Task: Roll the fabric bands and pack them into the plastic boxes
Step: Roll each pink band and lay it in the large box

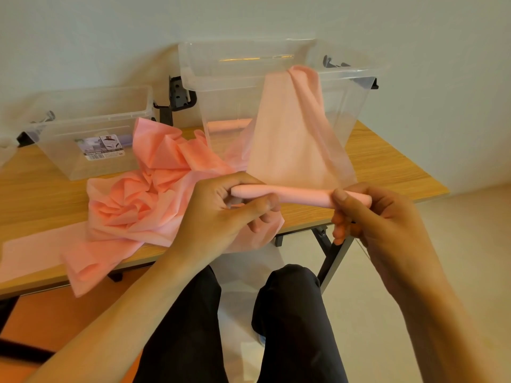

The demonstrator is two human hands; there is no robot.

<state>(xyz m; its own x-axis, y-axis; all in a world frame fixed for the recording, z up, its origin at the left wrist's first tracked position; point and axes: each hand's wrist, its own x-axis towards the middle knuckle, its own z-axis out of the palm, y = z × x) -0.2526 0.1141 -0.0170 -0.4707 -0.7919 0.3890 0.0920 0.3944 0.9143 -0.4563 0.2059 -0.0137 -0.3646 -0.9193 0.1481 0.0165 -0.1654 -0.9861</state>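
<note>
Only one box (58, 150) bears a label (103, 147), unreadable.

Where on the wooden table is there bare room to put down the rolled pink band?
Two bare patches of the wooden table: right of the tall clear plastic box, up to the table's right edge, and in front of the low clear plastic box, left of the crumpled pink fabric pile. The middle is crowded by that pile.
</note>
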